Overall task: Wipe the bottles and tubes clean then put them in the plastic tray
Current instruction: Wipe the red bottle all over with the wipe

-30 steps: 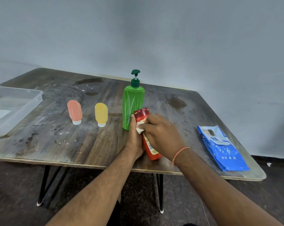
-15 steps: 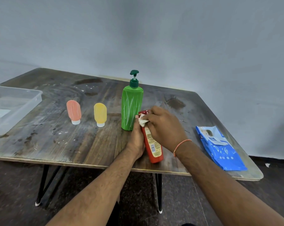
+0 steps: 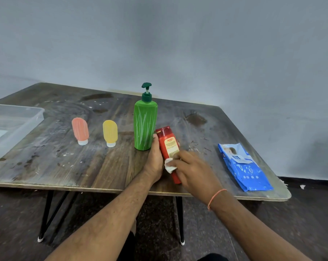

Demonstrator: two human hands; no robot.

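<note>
The left hand [image 3: 155,159] grips the red bottle [image 3: 168,147], tilted at the table's [image 3: 46,166] near edge, while the right hand [image 3: 193,172] pinches a white wipe [image 3: 169,166] against its lower body. Advisable: rotate the bottle so the wipe covers every side. Green pump bottle [image 3: 145,125] touches at 11 o'clock; yellow tube [image 3: 110,131], pink tube [image 3: 80,129] and plastic tray [image 3: 37,117] lie toward 9; blue wipes pack [image 3: 244,168] at 3.

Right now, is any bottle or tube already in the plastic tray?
No, the plastic tray holds no bottle or tube; the pink tube, yellow tube and green pump bottle stand on the table.
</note>
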